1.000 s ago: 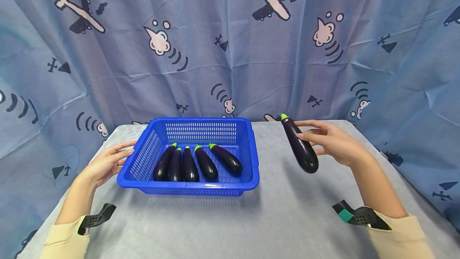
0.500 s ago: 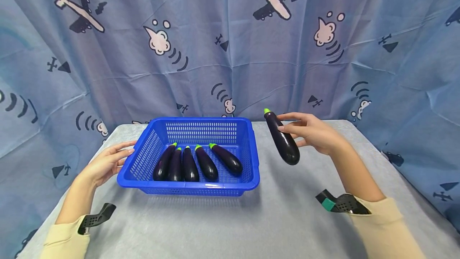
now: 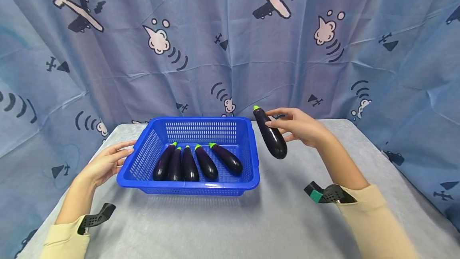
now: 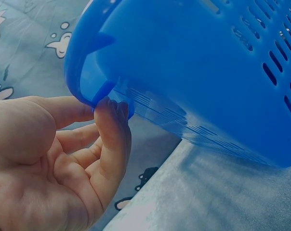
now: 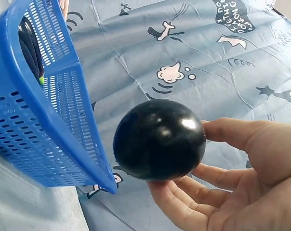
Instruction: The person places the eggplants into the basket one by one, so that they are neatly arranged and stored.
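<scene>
A dark purple eggplant with a bright green stem end is held in the air by my right hand, between thumb and fingers. It hangs tilted just beyond the right rim of a blue perforated basket. In the right wrist view, the rounded end of this eggplant faces the camera, with the basket beside it. My left hand pinches the basket's left rim; the left wrist view has the thumb and fingertips meeting at that rim. Inside the basket lie several eggplants, side by side, stems toward the back.
The basket stands on a table with a pale grey cover. Behind and around the table hangs a blue curtain printed with planes and clouds. Black straps sit on both wrists.
My right hand has carried the eggplant left and slightly upward, closer to the basket. The left hand, the basket and the eggplants inside stay where they were.
</scene>
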Motion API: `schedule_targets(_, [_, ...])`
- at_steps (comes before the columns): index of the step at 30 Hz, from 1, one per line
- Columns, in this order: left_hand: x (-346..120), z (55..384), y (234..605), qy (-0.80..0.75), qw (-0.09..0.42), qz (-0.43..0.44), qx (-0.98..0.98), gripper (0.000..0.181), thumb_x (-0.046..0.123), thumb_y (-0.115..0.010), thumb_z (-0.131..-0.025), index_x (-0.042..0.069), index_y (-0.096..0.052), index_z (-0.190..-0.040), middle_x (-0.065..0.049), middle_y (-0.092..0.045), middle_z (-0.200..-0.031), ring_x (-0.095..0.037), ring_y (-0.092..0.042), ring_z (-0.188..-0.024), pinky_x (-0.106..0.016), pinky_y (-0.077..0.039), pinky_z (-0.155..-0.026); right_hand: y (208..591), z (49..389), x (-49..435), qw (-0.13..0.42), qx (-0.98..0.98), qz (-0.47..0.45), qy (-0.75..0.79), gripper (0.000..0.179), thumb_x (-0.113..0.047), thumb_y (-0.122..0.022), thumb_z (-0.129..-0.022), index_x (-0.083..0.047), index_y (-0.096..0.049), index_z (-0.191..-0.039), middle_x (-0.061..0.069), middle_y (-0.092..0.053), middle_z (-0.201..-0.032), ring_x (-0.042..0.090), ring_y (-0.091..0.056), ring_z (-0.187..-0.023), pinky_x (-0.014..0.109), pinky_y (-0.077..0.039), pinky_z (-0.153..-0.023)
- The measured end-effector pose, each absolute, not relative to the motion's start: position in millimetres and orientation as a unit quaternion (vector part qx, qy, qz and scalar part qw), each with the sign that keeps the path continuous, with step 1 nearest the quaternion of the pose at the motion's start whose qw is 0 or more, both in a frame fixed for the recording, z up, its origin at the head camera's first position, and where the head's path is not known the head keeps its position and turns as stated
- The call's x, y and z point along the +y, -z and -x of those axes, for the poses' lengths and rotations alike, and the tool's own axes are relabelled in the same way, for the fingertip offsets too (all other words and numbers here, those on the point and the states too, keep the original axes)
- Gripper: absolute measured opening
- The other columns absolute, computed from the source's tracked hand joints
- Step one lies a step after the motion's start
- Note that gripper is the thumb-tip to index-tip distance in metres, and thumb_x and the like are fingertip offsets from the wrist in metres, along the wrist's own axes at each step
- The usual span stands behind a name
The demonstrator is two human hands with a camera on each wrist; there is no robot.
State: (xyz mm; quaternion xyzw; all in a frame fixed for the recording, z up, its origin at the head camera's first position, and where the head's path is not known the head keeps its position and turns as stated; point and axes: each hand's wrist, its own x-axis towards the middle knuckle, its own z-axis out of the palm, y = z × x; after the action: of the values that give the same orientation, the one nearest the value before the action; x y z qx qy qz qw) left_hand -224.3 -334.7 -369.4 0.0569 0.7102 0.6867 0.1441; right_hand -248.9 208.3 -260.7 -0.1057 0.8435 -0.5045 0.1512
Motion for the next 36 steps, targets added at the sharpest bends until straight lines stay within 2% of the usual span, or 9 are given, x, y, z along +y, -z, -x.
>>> schedule_targets(7, [-335, 224, 369, -0.682, 0.142, -0.054, 0.716, 0.025, 0.017, -0.049, -0.114, 0.033, -0.059, -0.129, 0.011, -0.074, -0.112, -0.01, -0.074, -0.097, -0.029, -0.063, -0.082, 259, 255, 192, 0.164, 0.838, 0.105, 0.51, 0.065, -0.03, -0.065, -0.105, -0.005, -0.04, -0.16, 0.026, -0.056, -0.146, 0.044, -0.059, -0.129, 0.061, -0.051, -0.108])
schedule_targets(22, [-337, 224, 371, -0.69, 0.142, -0.059, 0.707, 0.026, 0.016, -0.048, -0.114, 0.035, -0.062, -0.125, 0.01, -0.075, -0.112, -0.01, -0.074, -0.097, -0.029, -0.063, -0.082, 259, 272, 155, 0.184, 0.826, 0.099, 0.524, 0.064, -0.022, -0.065, -0.106, -0.004, -0.037, -0.161, 0.028, -0.054, -0.146, 0.047, -0.063, -0.127, 0.053, -0.056, -0.102])
schedule_targets(30, [-338, 225, 372, -0.686, 0.143, -0.076, 0.71, 0.026, 0.017, -0.048, -0.114, 0.037, -0.062, -0.124, 0.01, -0.075, -0.113, -0.01, -0.074, -0.098, -0.03, -0.063, -0.083, 261, 280, 134, 0.17, 0.826, 0.084, 0.53, 0.065, -0.018, -0.068, -0.103, -0.007, -0.038, -0.16, 0.027, -0.055, -0.143, 0.045, -0.065, -0.122, 0.054, -0.058, -0.099])
schedule_targets(36, [-338, 224, 370, -0.676, 0.142, -0.067, 0.72, 0.024, 0.02, -0.05, -0.114, 0.038, -0.061, -0.125, 0.012, -0.074, -0.113, -0.009, -0.074, -0.099, -0.029, -0.063, -0.084, 264, 285, 118, 0.161, 0.835, 0.075, 0.52, 0.064, -0.013, -0.068, -0.103, -0.007, -0.039, -0.159, 0.028, -0.054, -0.144, 0.047, -0.063, -0.125, 0.057, -0.056, -0.102])
